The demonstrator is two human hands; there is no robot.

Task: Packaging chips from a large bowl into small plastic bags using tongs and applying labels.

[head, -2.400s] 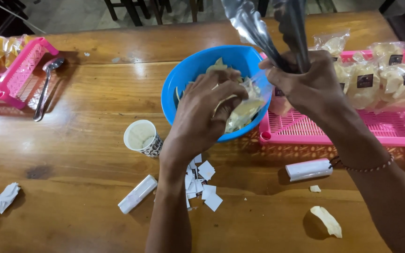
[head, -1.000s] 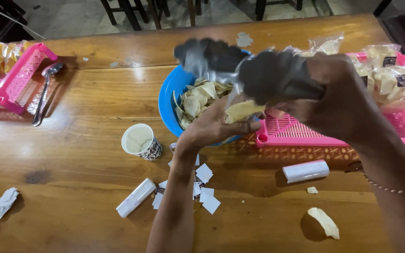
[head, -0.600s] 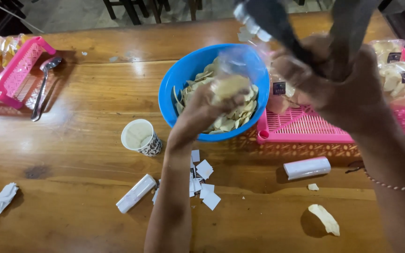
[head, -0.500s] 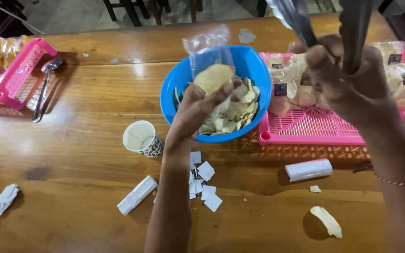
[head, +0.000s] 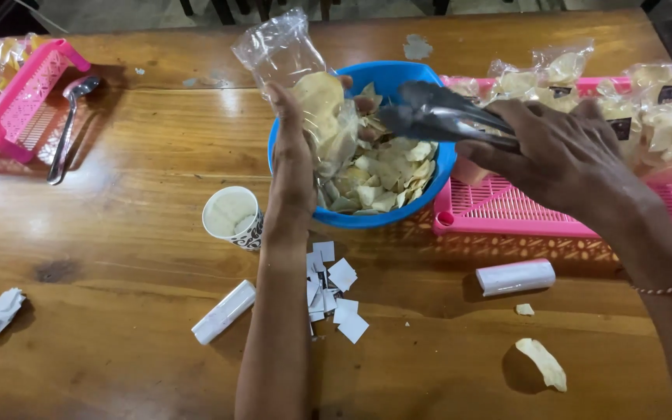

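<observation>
A clear plastic bag (head: 297, 70) partly filled with pale chips is held upright over the left rim of the round blue plastic bowl (head: 433, 183), which serves here as the landmark. The bag is gripped by the left hand (head: 299, 148), its fingers curled around the bag's lower part. A pair of metal tongs (head: 437, 117) is clasped by the right hand (head: 561, 159), fingers closed about the handles; the tips are pressed together above the bowl, just beside the bag's open side. A heap of pale chips (head: 383, 175) lies inside the bowl. To the right of the bowl, touching it, a pink plastic basket (head: 507, 214) is seen with sealed chip packets (head: 663, 124). In front of the bowl, on the wooden table (head: 118, 233), white paper squares (head: 336, 292) are scattered. Left of the bowl a paper cup (head: 231, 216) stands upright, and well beyond it a metal spoon (head: 68, 124) lies beside a second pink basket (head: 17, 93).
</observation>
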